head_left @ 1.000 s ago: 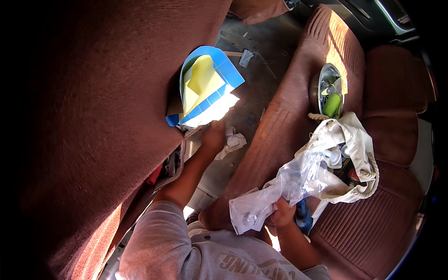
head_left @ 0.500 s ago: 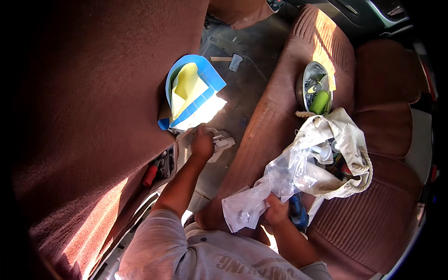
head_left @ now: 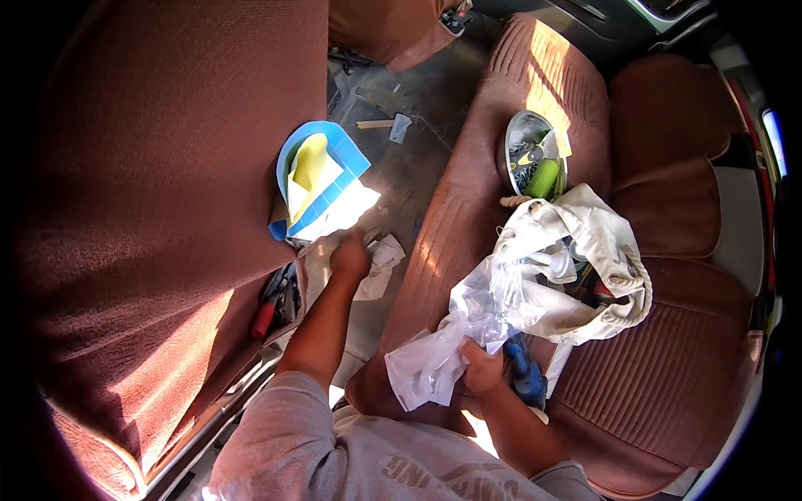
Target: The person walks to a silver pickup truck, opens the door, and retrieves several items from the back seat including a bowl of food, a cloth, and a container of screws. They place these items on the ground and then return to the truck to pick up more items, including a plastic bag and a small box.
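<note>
My right hand (head_left: 483, 367) is closed on a clear plastic bag (head_left: 493, 292) with white sheets (head_left: 426, 367) at its lower end. The bag reaches up to the rim of a white canvas bucket bag (head_left: 622, 242) holding tools. My left hand (head_left: 351, 257) is low over the floor, its fingers curled and partly hidden; what they hold cannot be made out. Just above it, a blue gridded sheet (head_left: 342, 149) curves around a yellow sheet (head_left: 311, 167), with a white sheet (head_left: 355, 204) below. A crumpled white piece (head_left: 384, 255) lies beside the left hand.
A metal bowl (head_left: 511, 146) of small dark pieces and a green object (head_left: 543, 178) sits on the brown bench seat (head_left: 434, 234). A blue power tool (head_left: 525, 376) lies by my right forearm. A red-handled tool (head_left: 264, 320) sits beneath the left seat (head_left: 184, 167). A wood strip (head_left: 373, 124) lies on the floor.
The whole view has shifted, so most things appear farther left. My left hand stays near the white sheet, and my right hand keeps hold of the plastic bag.
</note>
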Demonstrator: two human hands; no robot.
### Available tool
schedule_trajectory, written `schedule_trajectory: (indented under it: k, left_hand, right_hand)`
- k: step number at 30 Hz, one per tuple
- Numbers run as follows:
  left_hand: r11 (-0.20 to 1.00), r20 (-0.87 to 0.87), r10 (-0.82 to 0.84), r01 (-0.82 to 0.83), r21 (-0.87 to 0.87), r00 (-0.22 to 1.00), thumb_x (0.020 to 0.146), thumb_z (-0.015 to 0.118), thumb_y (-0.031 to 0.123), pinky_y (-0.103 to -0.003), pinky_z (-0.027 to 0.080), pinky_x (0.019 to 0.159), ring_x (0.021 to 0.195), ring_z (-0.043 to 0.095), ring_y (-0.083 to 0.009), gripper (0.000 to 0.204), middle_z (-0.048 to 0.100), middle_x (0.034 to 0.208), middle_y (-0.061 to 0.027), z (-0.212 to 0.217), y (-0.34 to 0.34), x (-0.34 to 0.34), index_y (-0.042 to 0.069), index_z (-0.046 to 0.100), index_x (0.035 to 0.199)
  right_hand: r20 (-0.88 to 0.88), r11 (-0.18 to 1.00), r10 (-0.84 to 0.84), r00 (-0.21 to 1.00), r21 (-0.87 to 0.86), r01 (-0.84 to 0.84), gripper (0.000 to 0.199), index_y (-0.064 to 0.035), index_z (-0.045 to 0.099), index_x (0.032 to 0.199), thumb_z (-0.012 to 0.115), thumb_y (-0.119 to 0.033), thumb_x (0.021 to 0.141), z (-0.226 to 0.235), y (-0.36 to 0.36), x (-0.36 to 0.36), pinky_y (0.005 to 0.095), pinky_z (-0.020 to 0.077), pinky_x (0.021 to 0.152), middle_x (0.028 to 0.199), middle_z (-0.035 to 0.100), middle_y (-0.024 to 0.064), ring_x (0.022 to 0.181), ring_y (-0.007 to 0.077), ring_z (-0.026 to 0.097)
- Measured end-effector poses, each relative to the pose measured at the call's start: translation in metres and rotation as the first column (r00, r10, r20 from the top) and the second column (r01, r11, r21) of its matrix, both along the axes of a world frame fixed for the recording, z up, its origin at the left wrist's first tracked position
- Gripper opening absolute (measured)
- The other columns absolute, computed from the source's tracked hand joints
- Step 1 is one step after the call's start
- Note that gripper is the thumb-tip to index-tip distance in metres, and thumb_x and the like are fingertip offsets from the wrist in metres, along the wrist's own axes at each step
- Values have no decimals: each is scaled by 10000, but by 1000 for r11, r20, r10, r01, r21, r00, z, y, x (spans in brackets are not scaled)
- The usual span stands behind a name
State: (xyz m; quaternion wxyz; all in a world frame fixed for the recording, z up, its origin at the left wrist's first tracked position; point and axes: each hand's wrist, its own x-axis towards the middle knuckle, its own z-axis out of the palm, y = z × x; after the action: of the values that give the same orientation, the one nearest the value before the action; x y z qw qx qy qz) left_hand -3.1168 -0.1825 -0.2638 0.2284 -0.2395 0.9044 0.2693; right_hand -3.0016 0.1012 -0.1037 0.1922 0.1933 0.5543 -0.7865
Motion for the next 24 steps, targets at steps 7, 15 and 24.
schedule_trajectory:
  k: [7,15,24]
  left_hand:
    - [995,-363,-26,59,80,931,773,752,303,-467,506,902,1039,649,-362,482,676,1110,-199,-17,17,-107,80,631,1182]
    - [972,-431,-186,101,-213,883,859,584,247,-554,251,1154,1447,279,-379,428,442,1470,-174,-12,24,-298,132,647,1266]
    - [921,-484,-229,28,-388,845,879,530,160,-548,405,960,1139,561,-312,219,630,1174,-123,-66,10,-290,95,645,1054]
  right_hand:
    - [67,996,9,998,-86,-3,418,-25,581,1228,658,-13,818,4,-2,0,343,509,860,1081,659,57,976,198,640]
    - [55,987,122,991,102,-128,381,-22,582,1178,674,-24,807,7,10,5,346,506,854,1056,657,65,956,197,637]
    - [-4,958,64,998,280,-60,381,-30,583,1172,683,-44,805,-11,19,28,359,517,835,1055,659,65,953,207,642]
